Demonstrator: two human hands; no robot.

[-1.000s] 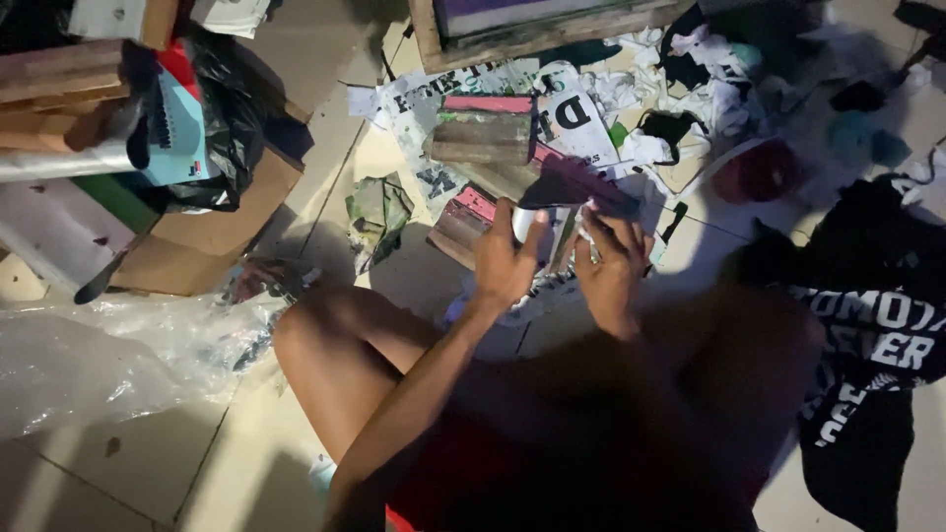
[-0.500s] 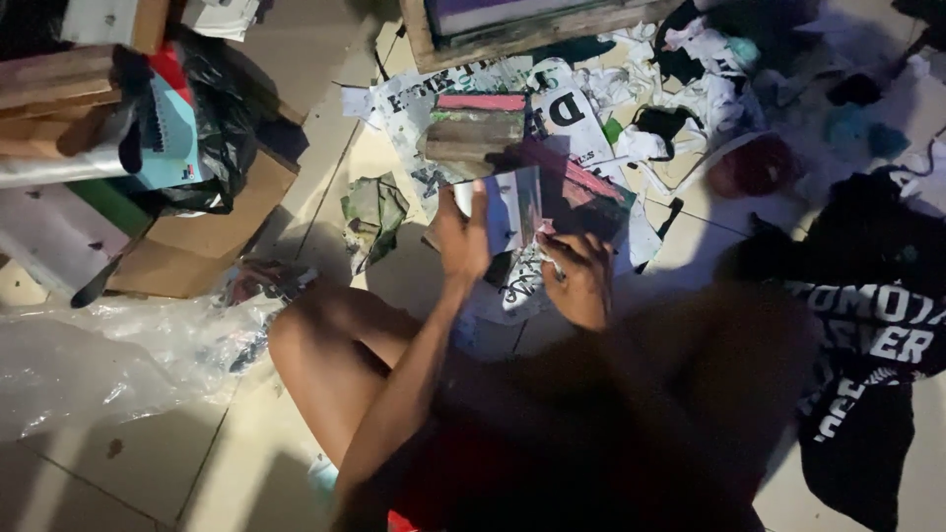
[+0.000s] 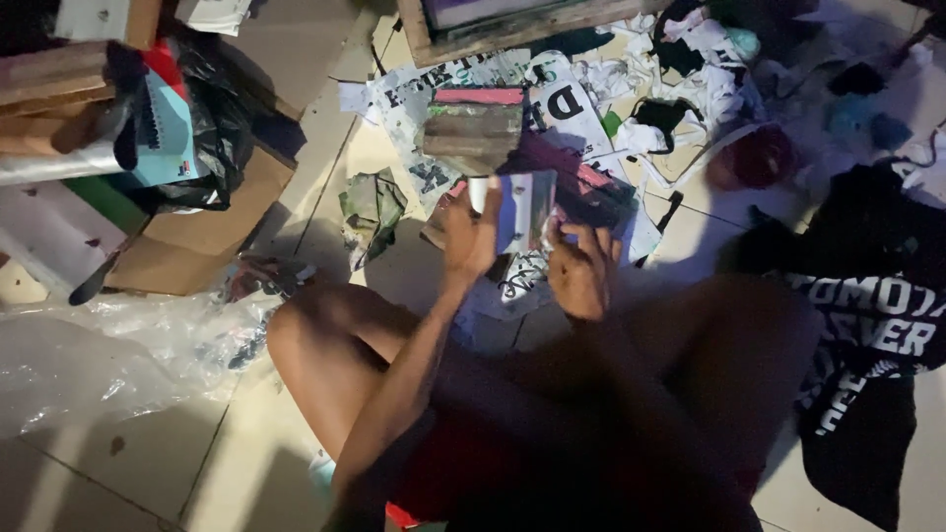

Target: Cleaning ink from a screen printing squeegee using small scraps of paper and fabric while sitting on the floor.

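I sit on a tiled floor with my knees up. My left hand (image 3: pixel 471 234) holds a small shiny rectangular sheet (image 3: pixel 522 209) upright by its left edge. My right hand (image 3: pixel 581 268) is just right of the sheet with its fingers spread, touching or nearly touching the lower right edge. Behind the sheet lie a wooden block with a pink top (image 3: pixel 475 125) and a dark cloth with pink marks (image 3: pixel 581 187), on printed newspaper (image 3: pixel 567 103).
A wooden frame (image 3: pixel 512 25) stands at the top. Cardboard (image 3: pixel 197 236), a black bag (image 3: pixel 232 118) and wood pieces are at the left, clear plastic film (image 3: pixel 99 355) at lower left. A black printed shirt (image 3: pixel 877 325) and crumpled rags (image 3: pixel 709 89) lie at the right.
The sheet went from a rolled or folded shape held by both hands to flat and upright in my left hand. My right hand let go and opened its fingers beside it.
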